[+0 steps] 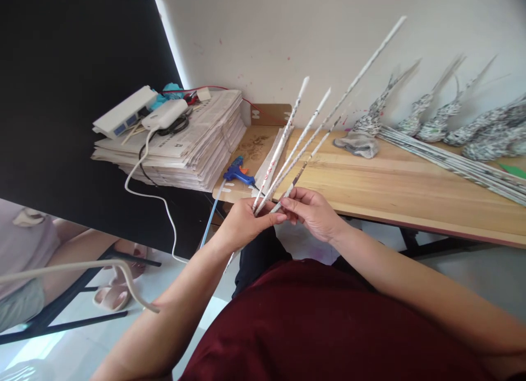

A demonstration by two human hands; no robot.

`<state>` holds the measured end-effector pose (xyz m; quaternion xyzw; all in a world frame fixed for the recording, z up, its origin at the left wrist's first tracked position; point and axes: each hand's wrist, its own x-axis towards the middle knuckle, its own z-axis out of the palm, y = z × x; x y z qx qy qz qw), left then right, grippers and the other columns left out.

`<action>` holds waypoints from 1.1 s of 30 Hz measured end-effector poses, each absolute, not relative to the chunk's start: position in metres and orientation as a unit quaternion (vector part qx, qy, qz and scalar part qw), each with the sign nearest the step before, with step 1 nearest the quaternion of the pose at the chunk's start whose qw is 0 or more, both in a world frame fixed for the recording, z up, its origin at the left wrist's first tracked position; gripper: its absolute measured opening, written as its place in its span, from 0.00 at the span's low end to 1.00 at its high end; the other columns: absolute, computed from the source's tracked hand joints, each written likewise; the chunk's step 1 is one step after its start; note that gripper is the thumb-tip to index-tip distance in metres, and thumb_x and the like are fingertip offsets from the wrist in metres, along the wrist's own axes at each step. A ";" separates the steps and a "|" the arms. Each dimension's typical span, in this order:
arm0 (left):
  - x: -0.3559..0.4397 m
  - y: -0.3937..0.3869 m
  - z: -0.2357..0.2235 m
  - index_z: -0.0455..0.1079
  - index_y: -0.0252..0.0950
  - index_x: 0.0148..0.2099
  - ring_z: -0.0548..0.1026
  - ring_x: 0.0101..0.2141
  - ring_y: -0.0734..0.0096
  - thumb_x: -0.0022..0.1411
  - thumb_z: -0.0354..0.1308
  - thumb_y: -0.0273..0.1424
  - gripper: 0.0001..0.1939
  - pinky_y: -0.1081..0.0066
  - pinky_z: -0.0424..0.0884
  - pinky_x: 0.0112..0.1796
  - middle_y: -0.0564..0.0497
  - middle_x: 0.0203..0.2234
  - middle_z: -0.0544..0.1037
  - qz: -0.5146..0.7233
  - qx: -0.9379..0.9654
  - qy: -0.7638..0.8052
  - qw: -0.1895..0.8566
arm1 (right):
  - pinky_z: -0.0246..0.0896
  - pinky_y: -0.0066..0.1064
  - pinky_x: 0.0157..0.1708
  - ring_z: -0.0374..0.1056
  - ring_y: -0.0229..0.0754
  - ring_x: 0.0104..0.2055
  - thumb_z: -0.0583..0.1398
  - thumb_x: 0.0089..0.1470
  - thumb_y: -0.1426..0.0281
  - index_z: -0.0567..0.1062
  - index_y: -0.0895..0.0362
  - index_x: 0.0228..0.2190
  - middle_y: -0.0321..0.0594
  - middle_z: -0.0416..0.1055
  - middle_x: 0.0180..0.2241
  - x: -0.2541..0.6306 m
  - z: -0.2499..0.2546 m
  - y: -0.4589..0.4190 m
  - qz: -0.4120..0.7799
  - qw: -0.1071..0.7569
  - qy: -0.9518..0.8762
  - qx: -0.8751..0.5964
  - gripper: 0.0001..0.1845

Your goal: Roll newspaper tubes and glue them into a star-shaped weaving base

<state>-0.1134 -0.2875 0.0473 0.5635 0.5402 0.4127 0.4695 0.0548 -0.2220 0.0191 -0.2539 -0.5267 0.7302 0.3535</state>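
Several thin rolled newspaper sticks (314,138) fan upward from my hands, above the front edge of the bench. My left hand (247,219) is closed round their lower ends, and a tail end sticks out below the wrist. With thumb and fingers my right hand (310,210) pinches one stick of the same bunch, a partly brown one, low down beside the left thumb. Just beyond the left hand lies a blue hot glue gun (239,172) on a brown board, with a folded paper strip (269,165) next to it.
A tall stack of newspapers (213,145) carries a white power strip (127,111) and a white charger-like box (166,114). Woven newspaper pieces (435,118), a grey cloth (356,144) and more paper sticks (452,162) lie at right. Another person's legs (78,252) and white cables show at left.
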 end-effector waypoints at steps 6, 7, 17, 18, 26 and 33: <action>-0.111 -0.285 0.046 0.76 0.31 0.38 0.74 0.29 0.71 0.58 0.60 0.44 0.19 0.73 0.67 0.30 0.45 0.28 0.78 0.426 0.484 0.495 0.583 | 0.56 0.25 0.23 0.65 0.32 0.24 0.66 0.50 0.62 0.72 0.58 0.31 0.37 0.74 0.26 0.063 0.022 -0.225 0.702 0.366 -0.554 -0.257 0.13; -0.112 -0.285 0.046 0.76 0.31 0.39 0.74 0.28 0.72 0.57 0.60 0.44 0.19 0.75 0.65 0.27 0.45 0.27 0.78 0.414 0.469 0.496 0.603 | 0.57 0.25 0.23 0.65 0.32 0.24 0.66 0.50 0.62 0.73 0.59 0.31 0.37 0.74 0.26 0.065 0.023 -0.225 0.701 0.364 -0.560 -0.252 0.13; -0.112 -0.285 0.049 0.73 0.32 0.33 0.60 0.18 0.82 0.53 0.64 0.43 0.17 0.76 0.47 0.18 0.50 0.23 0.76 0.366 0.489 0.524 0.593 | 0.55 0.23 0.20 0.64 0.30 0.22 0.67 0.47 0.64 0.70 0.60 0.26 0.34 0.70 0.22 0.070 0.040 -0.229 0.658 0.352 -0.602 -0.286 0.13; -0.112 -0.285 0.049 0.73 0.32 0.32 0.61 0.18 0.82 0.53 0.65 0.42 0.16 0.76 0.49 0.19 0.50 0.23 0.76 0.365 0.506 0.526 0.578 | 0.55 0.22 0.19 0.64 0.31 0.22 0.67 0.47 0.65 0.70 0.60 0.26 0.33 0.70 0.21 0.069 0.041 -0.230 0.655 0.352 -0.599 -0.297 0.13; -0.104 -0.292 0.042 0.75 0.33 0.33 0.73 0.28 0.72 0.51 0.65 0.39 0.13 0.74 0.66 0.31 0.50 0.26 0.78 0.386 0.593 0.568 0.420 | 0.49 0.21 0.13 0.63 0.32 0.17 0.63 0.47 0.68 0.68 0.58 0.26 0.31 0.67 0.17 0.064 0.038 -0.237 0.671 0.353 -0.543 -0.362 0.09; -0.093 -0.298 0.029 0.77 0.37 0.35 0.76 0.30 0.69 0.54 0.62 0.36 0.09 0.74 0.68 0.32 0.53 0.27 0.80 0.399 0.609 0.621 0.291 | 0.49 0.20 0.13 0.63 0.31 0.17 0.63 0.49 0.66 0.71 0.59 0.34 0.32 0.68 0.19 0.063 0.031 -0.236 0.683 0.352 -0.535 -0.350 0.11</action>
